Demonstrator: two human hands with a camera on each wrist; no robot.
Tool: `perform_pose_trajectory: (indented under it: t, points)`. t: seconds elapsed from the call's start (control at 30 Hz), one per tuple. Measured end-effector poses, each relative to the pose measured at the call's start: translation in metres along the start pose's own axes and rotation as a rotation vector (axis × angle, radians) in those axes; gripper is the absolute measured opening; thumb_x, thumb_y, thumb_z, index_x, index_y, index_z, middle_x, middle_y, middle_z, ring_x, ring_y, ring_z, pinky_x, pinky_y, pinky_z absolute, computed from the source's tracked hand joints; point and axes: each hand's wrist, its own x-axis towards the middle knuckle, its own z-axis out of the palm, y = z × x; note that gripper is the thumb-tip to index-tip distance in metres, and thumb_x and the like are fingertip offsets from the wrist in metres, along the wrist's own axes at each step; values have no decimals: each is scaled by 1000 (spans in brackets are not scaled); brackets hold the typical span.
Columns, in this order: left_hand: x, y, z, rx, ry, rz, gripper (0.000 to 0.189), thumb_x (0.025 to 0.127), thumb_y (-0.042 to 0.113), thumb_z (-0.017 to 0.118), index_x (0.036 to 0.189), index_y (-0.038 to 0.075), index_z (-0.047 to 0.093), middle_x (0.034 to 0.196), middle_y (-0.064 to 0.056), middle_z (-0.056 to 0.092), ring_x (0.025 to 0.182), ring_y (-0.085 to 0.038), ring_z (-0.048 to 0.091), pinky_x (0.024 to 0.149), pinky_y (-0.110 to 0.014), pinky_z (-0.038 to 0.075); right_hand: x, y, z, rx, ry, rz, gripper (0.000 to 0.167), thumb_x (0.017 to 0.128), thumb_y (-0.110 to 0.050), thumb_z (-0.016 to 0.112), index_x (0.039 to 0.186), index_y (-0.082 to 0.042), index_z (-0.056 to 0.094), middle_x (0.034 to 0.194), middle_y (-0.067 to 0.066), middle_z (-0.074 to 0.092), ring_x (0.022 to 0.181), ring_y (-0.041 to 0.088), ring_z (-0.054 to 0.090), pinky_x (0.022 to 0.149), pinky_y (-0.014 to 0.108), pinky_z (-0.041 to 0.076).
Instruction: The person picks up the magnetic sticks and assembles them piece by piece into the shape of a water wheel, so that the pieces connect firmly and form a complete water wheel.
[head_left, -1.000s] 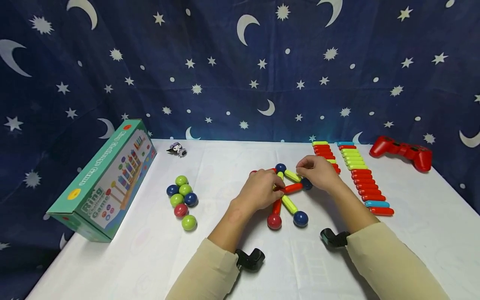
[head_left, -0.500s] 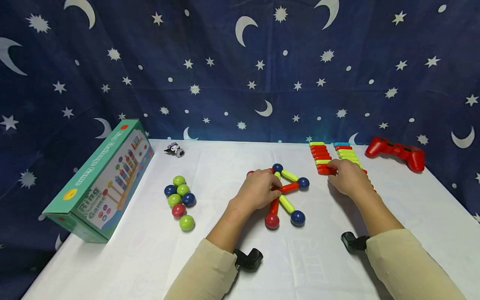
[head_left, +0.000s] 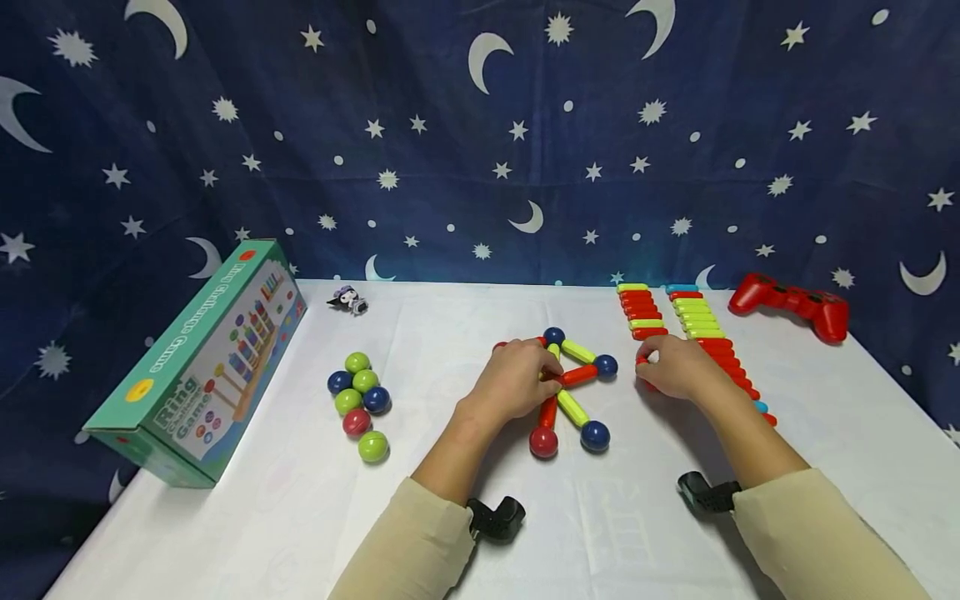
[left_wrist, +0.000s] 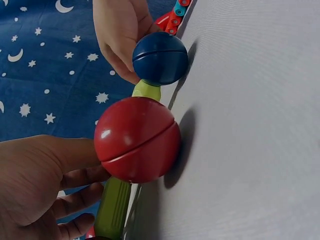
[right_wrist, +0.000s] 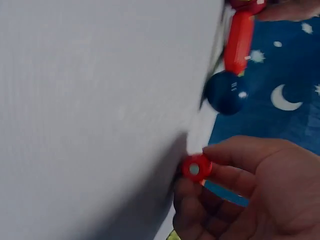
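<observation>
A flat figure of balls and rods lies at the table's middle, with red rods [head_left: 579,377], yellow-green rods [head_left: 573,409] and blue balls [head_left: 595,437] spreading from a centre mostly hidden by my left hand [head_left: 517,382]. The left fingertips hold that centre, where the right wrist view shows part of a red ball [right_wrist: 248,4]. Another red ball [left_wrist: 137,140] looms before the left hand in the left wrist view. Right of the figure, my right hand [head_left: 681,367] pinches a loose red rod [right_wrist: 196,167] between thumb and fingers; its end shows a silvery disc.
Two columns of rods [head_left: 696,315] lie at the back right, beside a red game controller [head_left: 790,305]. Loose green, blue and red balls [head_left: 356,422] lie left of the figure. A green toy box [head_left: 198,367] and a small figurine [head_left: 348,300] stand farther left.
My right hand has gone from the figure's blue ball to the rod columns, taken a red rod from the near end of the left column, and drawn it nearer. The left hand stays.
</observation>
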Motion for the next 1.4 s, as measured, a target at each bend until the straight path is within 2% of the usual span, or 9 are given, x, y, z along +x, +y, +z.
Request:
perform_pose_trajectory:
  t: [0.1,0.17,0.33,0.5,0.73,1.07,1.27,1.4]
  points:
    - [0,-1,0,-9,-2,2,17,92,22,79,108,18,83,98,4,76,90,-15,60,79,-24,47,-7,-1,3,142,-13,-6,39,95,-25,67,121,3,63,93,17,64,78,25,61,68,33,55]
    - [0,-1,0,-13,-3,3,16,93,22,79,108,18,83,98,4,76,90,-15,60,79,-24,47,-12,-3,6,263,-32,17,40,96,-26,68,122,2,60,91,13,64,73,21,62,66,29,56]
    - [0,-1,0,-12,-5,0,16,92,22,79,108,18,83,98,4,76,90,-15,60,79,-24,47,-23,-11,14,548,-113,45,46,98,-24,70,130,2,52,94,12,70,76,19,71,72,30,62]
    - [0,-2,0,-10,-9,-1,16,92,22,79,108,18,83,98,3,75,90,-15,59,79,-24,47,-32,-17,16,698,-174,25,48,99,-22,69,134,2,48,96,10,75,81,20,75,77,30,63]
    - [0,-2,1,-5,-13,-14,17,92,23,79,108,18,82,98,4,74,90,-14,59,78,-22,47,-36,-18,18,732,-218,18,51,99,-25,70,137,-1,47,99,9,76,86,22,75,80,30,62]
    - [0,-1,0,-11,-12,-10,17,92,23,79,108,17,82,98,3,75,90,-14,60,79,-23,48,-38,-19,22,746,-261,-2,45,99,-21,69,133,1,48,94,9,75,81,22,74,80,31,63]
    - [0,-2,0,-17,-4,5,17,92,23,79,108,16,82,97,3,75,90,-14,61,80,-23,49,-38,-19,26,740,-270,-3,44,99,-22,69,132,0,49,93,9,75,80,21,74,79,31,63]
    - [1,-4,0,-58,-8,4,17,92,21,79,107,15,82,97,2,75,89,-13,62,80,-22,50,-37,-18,28,751,-263,5,47,99,-22,69,134,0,48,93,9,75,79,21,73,78,31,63]
